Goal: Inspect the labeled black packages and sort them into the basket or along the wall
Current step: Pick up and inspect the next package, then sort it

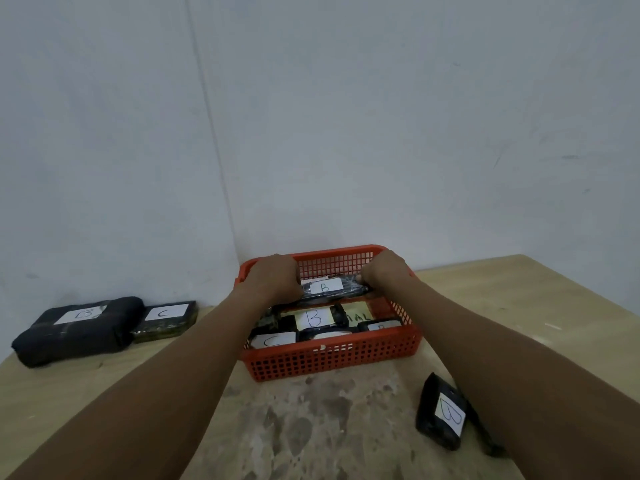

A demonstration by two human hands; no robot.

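An orange mesh basket (332, 358) stands against the wall at the table's middle and holds several black packages with white or yellow labels. My left hand (273, 277) and my right hand (384, 270) grip the two ends of a black package labelled B (329, 289), held over the basket's far half. Below it lie other packages, among them one labelled B (313, 318) and one labelled C (273, 341). Along the wall at the left sit a large black package labelled B (78, 329) and a smaller one labelled C (166, 318).
A black package labelled B (443, 412) lies on the table at the front right, partly under my right forearm. The wooden table (311, 427) has a worn patch in front of the basket. The white wall rises directly behind the basket.
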